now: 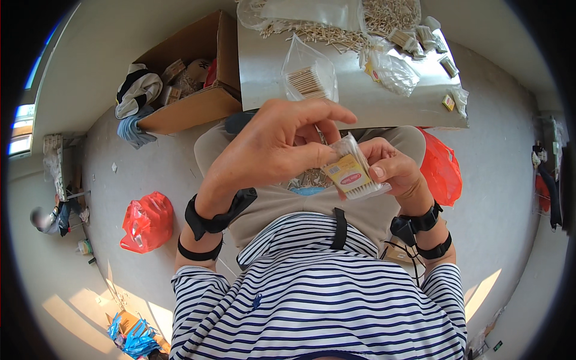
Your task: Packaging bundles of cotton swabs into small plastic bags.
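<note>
A small clear bag of cotton swabs [349, 173] with a yellow label and a red oval is held up over my lap. My right hand [393, 168] grips its right side, thumb on the front. From the left, my left hand [276, 141] pinches the bag's upper left edge, the thumb against it and the index finger stretched out above. Part of the left fingers is hidden behind the thumb and bag. Beyond my hands, an opened clear bag with a bundle of swabs [307, 81] lies on the metal table [264, 66].
Loose swabs [324, 35] are heaped at the table's far side, with several packed bundles [414, 41] at the right. A cardboard box [192, 114] stands left of the table. Red plastic bags [148, 222] sit on the floor. Far left, another person [51, 221] is visible.
</note>
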Demonstrator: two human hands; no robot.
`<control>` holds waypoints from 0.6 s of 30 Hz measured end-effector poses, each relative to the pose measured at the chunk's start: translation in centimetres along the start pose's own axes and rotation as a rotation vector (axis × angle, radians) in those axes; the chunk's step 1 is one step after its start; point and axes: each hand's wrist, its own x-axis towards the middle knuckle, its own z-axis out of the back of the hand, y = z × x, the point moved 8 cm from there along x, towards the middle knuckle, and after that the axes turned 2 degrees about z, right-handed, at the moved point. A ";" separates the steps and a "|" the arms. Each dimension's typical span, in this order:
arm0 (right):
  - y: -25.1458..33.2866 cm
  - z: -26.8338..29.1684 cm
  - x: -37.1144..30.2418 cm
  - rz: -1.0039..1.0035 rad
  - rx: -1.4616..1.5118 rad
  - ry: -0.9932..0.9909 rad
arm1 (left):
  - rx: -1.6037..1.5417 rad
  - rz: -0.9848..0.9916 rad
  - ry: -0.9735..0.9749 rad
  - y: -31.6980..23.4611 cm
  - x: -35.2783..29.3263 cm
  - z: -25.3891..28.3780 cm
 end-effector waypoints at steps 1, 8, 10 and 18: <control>0.8 -0.5 0.1 -0.007 -0.007 0.005 | 0.000 -0.004 -0.010 0.1 -0.2 0.3; 10.8 -5.2 3.6 0.420 -0.564 -0.311 | 0.139 0.020 -0.858 6.6 -2.8 6.5; 11.2 -6.2 5.9 0.424 -0.715 -0.347 | 0.107 0.141 -0.841 8.3 -2.2 5.6; 11.2 -2.3 11.0 0.349 -1.525 -0.463 | -0.427 0.170 -0.739 11.7 -0.6 4.2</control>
